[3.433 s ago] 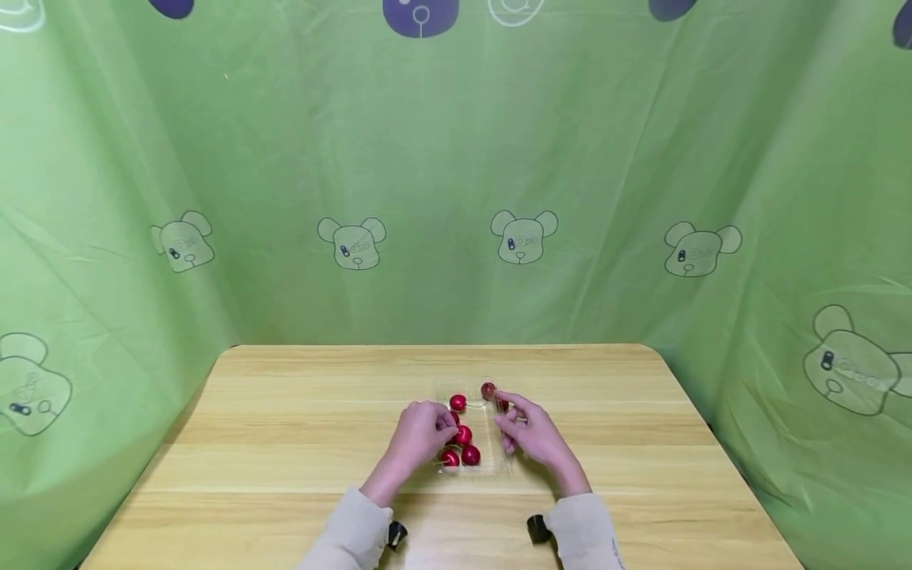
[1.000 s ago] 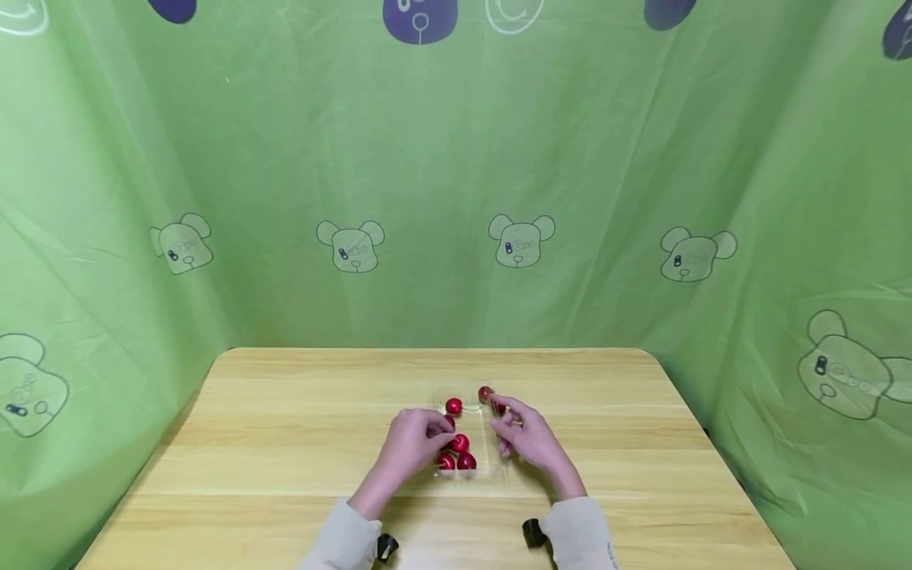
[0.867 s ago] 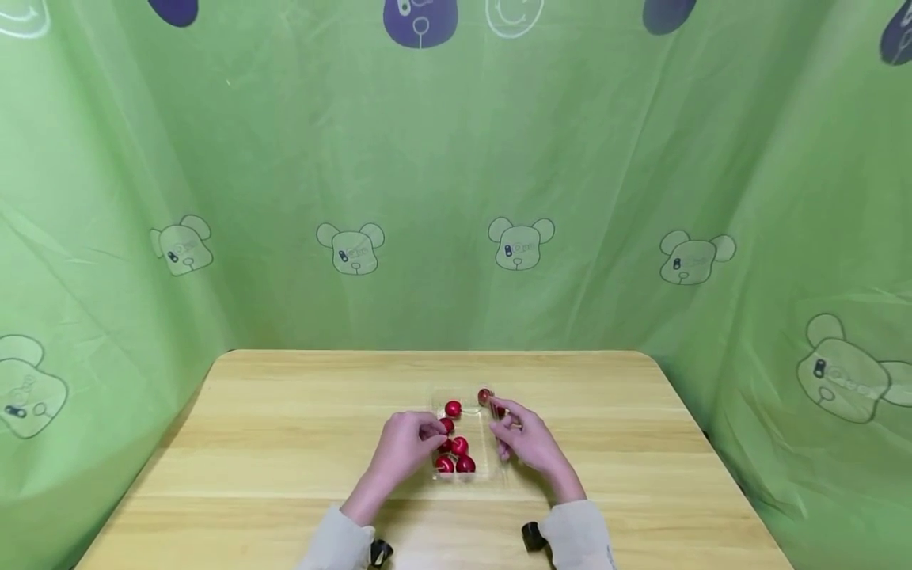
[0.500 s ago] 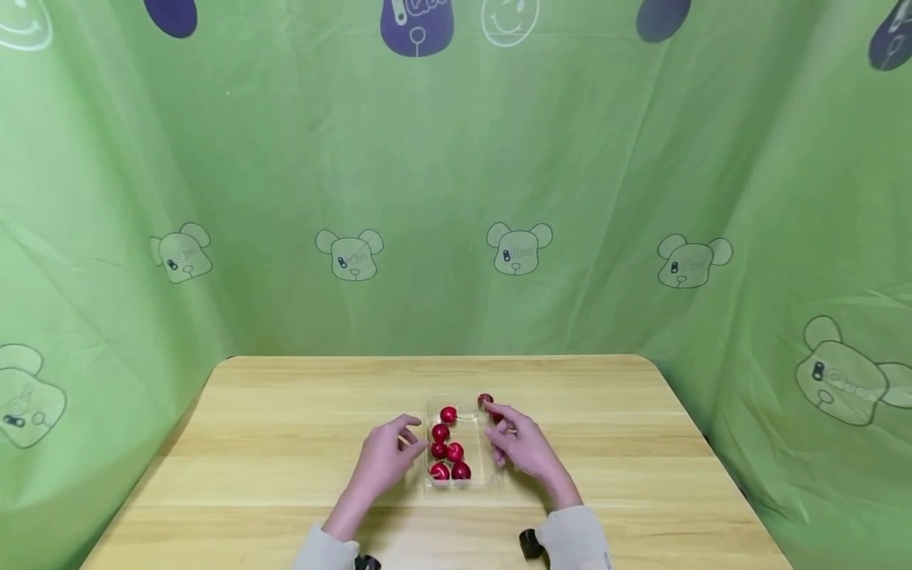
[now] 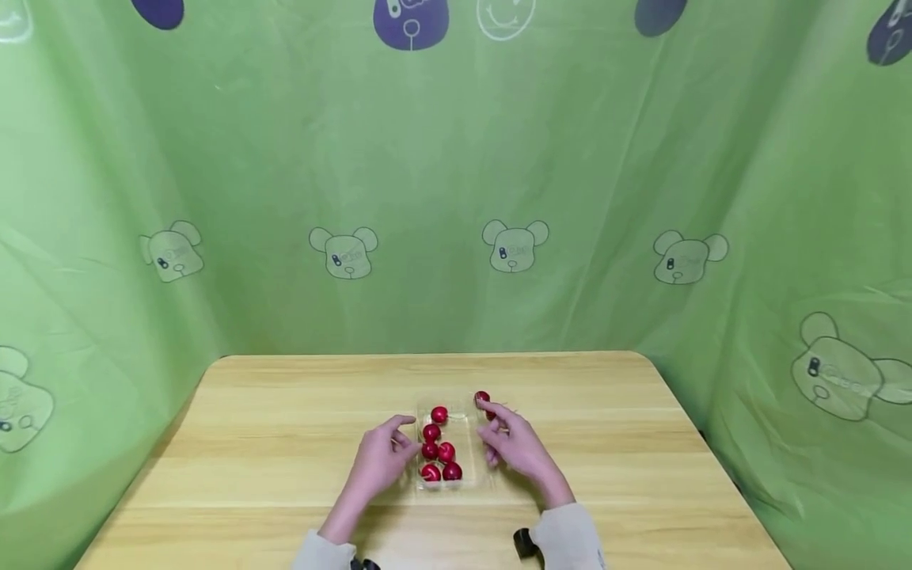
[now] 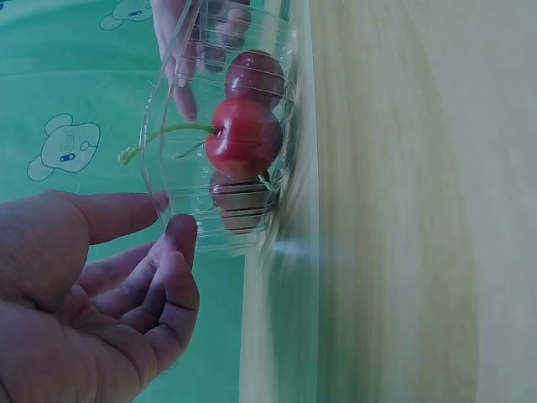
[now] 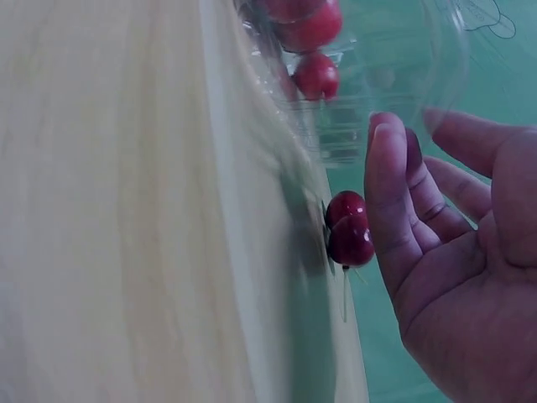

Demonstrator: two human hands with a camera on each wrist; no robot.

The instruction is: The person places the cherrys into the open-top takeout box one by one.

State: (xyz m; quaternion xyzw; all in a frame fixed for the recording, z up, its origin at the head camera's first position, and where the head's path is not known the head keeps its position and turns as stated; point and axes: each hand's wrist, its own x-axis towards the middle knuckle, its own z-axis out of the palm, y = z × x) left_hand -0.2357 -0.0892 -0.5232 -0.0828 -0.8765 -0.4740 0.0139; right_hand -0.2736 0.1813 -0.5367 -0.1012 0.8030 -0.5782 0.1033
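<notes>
A clear plastic box (image 5: 469, 450) lies on the table with several red cherries (image 5: 446, 452) in it. By its left wall is my left hand (image 5: 378, 461), thumb and index finger spread apart, tips at the rim. In the left wrist view a green-stemmed cherry (image 6: 243, 137) shows in the box, beyond my fingertips (image 6: 179, 231). At the opposite wall my right hand (image 5: 523, 445) stretches its index finger forward, its thumb near the rim. Two cherries (image 7: 350, 241) lie outside the box, past my right fingers, which partly cover them in the head view. Whether the fingertips press the walls I cannot tell.
The light wooden table (image 5: 299, 443) has a rounded far edge. Green curtains (image 5: 427, 317) printed with bear heads hang behind it and along both sides. A dark band piece (image 5: 525, 543) sits at my right wrist.
My left hand has come out from over the cherries to the box's left side, its fingers parted. The box has slid slightly left, away from the two outside cherries. My right hand stays beside it.
</notes>
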